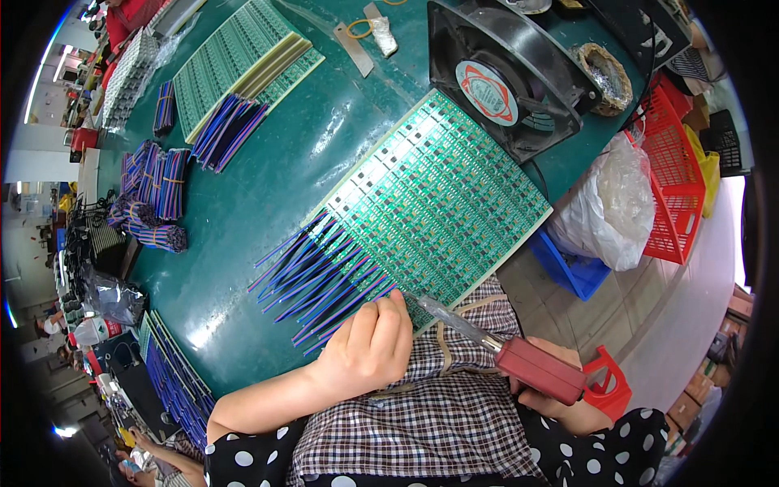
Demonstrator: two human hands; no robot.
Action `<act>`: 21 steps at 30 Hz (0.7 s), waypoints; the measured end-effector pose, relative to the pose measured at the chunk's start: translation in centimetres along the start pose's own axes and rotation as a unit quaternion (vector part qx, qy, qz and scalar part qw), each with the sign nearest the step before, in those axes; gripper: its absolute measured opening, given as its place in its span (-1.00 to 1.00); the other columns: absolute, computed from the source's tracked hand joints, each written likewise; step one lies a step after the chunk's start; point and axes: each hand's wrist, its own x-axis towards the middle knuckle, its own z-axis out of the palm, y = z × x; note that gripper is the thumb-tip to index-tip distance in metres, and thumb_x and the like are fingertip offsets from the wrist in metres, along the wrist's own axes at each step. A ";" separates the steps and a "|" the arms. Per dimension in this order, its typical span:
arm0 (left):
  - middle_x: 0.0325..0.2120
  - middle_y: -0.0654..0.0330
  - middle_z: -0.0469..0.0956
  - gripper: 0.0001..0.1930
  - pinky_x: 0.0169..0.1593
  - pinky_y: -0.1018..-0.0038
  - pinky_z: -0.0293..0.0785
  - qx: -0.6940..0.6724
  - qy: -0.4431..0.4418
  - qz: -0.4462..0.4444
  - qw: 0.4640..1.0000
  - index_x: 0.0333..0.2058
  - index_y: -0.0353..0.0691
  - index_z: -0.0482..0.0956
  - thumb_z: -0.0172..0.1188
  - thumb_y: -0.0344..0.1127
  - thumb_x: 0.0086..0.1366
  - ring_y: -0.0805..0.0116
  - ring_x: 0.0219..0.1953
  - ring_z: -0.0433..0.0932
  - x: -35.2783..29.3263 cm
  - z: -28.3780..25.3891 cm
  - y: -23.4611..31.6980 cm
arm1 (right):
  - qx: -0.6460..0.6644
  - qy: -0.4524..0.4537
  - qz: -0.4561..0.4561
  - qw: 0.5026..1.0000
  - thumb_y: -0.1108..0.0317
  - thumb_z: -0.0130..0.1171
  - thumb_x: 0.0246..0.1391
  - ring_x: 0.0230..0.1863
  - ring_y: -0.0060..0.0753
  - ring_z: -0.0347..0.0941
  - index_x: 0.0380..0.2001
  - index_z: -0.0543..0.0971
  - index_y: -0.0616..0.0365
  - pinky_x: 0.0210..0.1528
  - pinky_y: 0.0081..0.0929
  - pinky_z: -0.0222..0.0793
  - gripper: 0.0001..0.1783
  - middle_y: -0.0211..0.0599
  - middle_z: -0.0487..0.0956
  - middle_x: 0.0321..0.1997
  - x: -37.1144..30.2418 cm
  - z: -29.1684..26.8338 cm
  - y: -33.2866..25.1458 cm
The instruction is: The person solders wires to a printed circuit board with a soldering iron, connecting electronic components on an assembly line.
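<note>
A large green circuit board panel lies at a slant on the table before me. Along its near left edge hangs a row of blue, red and black wires. My left hand is closed in a pinch at the lower end of this row, its fingertips at a wire by the board's edge. In my right hand is a soldering gun with a red body. Its tip points to the left, close to my left fingertips. Whether the tip touches the board cannot be made out.
A black fan stands just behind the panel, with a tape roll beside it. Stacked boards and wire bundles lie at left on the green table. Red crates and a blue bin are at right.
</note>
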 end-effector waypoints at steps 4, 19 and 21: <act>-0.53 0.18 0.48 -0.88 -0.53 0.71 0.39 -0.011 -0.003 0.016 1.000 -0.42 -0.46 0.61 0.27 -0.54 0.01 0.47 -0.53 0.44 -0.1 0.1 -0.2 | 0.153 -0.004 0.174 0.973 0.12 0.47 -0.17 -0.47 -0.45 0.62 0.06 0.41 0.46 -0.37 -0.58 0.51 -0.18 -0.31 0.65 -0.42 -1.2 -0.2 -1.0; -0.49 0.21 0.46 -0.76 -0.50 0.66 0.37 0.007 -0.021 -0.015 1.000 -0.33 -0.47 0.60 0.19 -0.45 0.00 0.46 -0.49 0.44 -0.3 -0.7 0.7 | -0.144 -0.090 0.020 0.985 0.00 0.34 -0.09 -0.51 -0.42 0.54 -0.22 0.48 0.34 -0.47 -0.51 0.40 -0.41 -0.34 0.55 -0.54 1.3 -6.3 -5.7; -0.53 0.25 0.44 -0.80 -0.53 0.56 0.38 -0.021 -0.064 -0.065 0.996 -0.36 -0.41 0.60 0.18 -0.41 0.03 0.42 -0.51 0.43 -0.4 -1.3 0.9 | -0.251 -0.088 0.065 0.962 -0.13 0.21 0.04 -0.57 -0.41 0.46 -0.42 0.51 0.25 -0.48 -0.51 0.33 -0.46 -0.32 0.50 -0.55 1.1 -8.6 -9.0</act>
